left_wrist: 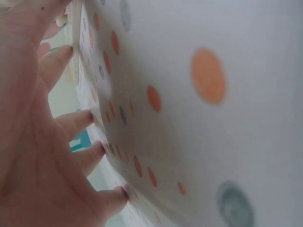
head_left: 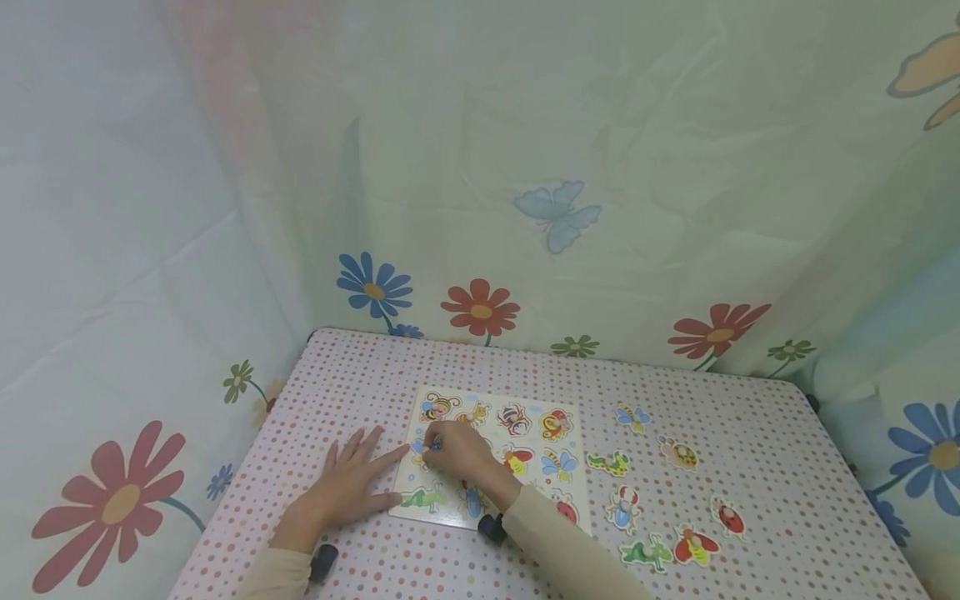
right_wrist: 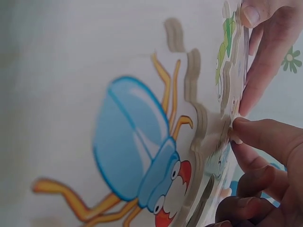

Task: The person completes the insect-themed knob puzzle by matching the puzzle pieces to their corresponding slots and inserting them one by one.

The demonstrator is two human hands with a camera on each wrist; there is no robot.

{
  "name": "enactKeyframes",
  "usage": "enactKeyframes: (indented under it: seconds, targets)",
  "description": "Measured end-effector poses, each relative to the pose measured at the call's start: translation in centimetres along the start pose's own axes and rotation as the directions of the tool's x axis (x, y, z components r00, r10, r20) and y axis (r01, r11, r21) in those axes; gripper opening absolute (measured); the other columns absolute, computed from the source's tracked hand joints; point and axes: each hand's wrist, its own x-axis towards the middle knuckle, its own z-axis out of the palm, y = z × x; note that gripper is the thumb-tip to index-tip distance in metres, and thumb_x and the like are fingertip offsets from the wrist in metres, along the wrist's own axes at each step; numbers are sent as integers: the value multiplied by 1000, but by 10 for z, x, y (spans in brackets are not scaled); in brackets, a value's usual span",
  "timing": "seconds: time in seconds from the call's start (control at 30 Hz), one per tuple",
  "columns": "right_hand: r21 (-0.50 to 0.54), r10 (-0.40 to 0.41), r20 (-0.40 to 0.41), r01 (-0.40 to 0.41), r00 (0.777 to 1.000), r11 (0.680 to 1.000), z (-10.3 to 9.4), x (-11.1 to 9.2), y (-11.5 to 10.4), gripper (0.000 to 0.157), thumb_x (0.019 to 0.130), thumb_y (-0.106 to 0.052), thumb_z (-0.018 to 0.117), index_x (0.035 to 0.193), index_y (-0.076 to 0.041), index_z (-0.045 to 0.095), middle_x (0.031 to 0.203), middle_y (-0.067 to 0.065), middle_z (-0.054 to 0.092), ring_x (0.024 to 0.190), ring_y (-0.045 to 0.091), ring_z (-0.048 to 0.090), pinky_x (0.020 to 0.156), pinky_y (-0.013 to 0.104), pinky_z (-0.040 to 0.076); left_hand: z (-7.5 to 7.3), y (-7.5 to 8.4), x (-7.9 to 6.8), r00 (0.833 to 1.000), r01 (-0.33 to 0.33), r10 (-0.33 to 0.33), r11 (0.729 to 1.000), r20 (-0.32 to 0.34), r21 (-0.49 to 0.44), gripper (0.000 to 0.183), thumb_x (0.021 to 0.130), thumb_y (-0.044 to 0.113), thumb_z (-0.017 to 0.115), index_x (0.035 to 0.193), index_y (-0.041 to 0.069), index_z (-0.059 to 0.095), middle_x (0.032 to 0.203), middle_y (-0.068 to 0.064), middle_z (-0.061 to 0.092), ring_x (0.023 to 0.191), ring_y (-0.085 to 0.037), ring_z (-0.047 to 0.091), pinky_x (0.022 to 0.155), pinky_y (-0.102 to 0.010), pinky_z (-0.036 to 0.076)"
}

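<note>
A wooden insect puzzle board (head_left: 491,400) lies on a dotted table. At its left side, my right hand (head_left: 461,454) pinches a small puzzle piece between thumb and forefinger, which hide most of it. The pinch is low against the board in the right wrist view, where a blue beetle picture (right_wrist: 135,142) fills the foreground. My left hand (head_left: 348,483) has its fingers spread on the cloth. Its forefinger and thumb reach the board's left edge, beside a green insect picture (head_left: 423,498). The left wrist view shows the fingertips (left_wrist: 118,195) down on the cloth.
Several loose pieces lie right of the board, among them a bee (head_left: 632,418), a caterpillar (head_left: 609,462), a blue beetle (head_left: 622,510), a grasshopper (head_left: 647,552) and a ladybird (head_left: 727,518). A flowered curtain (head_left: 465,208) stands behind the dotted table (head_left: 360,358).
</note>
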Motion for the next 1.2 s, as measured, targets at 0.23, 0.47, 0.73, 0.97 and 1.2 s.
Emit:
enactKeyframes:
  seconds: [0.23, 0.47, 0.73, 0.97, 1.2]
  targets:
    - [16, -10, 11, 10, 1000, 1000, -2, -3, 0, 9, 86, -16, 74, 94, -13, 71, 71, -7, 56, 46, 5, 41, 40, 18, 32, 1, 0, 0, 1000, 3, -2, 1000, 2, -11, 72, 90, 64, 60, 153, 35, 41, 165, -15, 17, 149, -44, 8, 113, -71, 2]
    - [85, -62, -35, 65, 997, 994, -22, -14, -3, 17, 91, -18, 73, 105, -8, 71, 55, -6, 47, 40, 5, 36, 38, 18, 29, 0, 0, -1, 1000, 13, -13, 1000, 5, 7, 72, 90, 66, 58, 154, 37, 40, 165, -15, 17, 149, -45, 9, 113, -71, 2]
    - [94, -121, -147, 135, 982, 986, -54, -36, 6, 15, 93, -16, 72, 105, -7, 72, 65, -4, 50, 43, 5, 38, 39, 21, 34, 2, 0, -1, 999, 33, -33, 999, 10, 2, 74, 89, 68, 58, 154, 38, 38, 166, -14, 13, 149, -44, 8, 114, -70, 1]
    - [71, -96, -236, 116, 967, 991, -75, -55, 23, 14, 91, -15, 75, 103, -9, 73, 68, -5, 51, 48, 5, 37, 42, 21, 32, 2, 0, -1, 1000, 27, -27, 1000, 2, -12, 74, 89, 66, 59, 154, 37, 39, 166, -14, 14, 149, -44, 8, 114, -70, 0]
    - [98, -15, -300, 46, 954, 994, -95, -75, 41, 13, 89, -14, 77, 102, -11, 75, 69, -7, 53, 53, 10, 43, 44, 25, 36, 2, 0, 1, 1000, 28, -28, 1000, 7, -13, 74, 89, 67, 58, 154, 37, 39, 166, -13, 14, 149, -44, 7, 114, -70, 0]
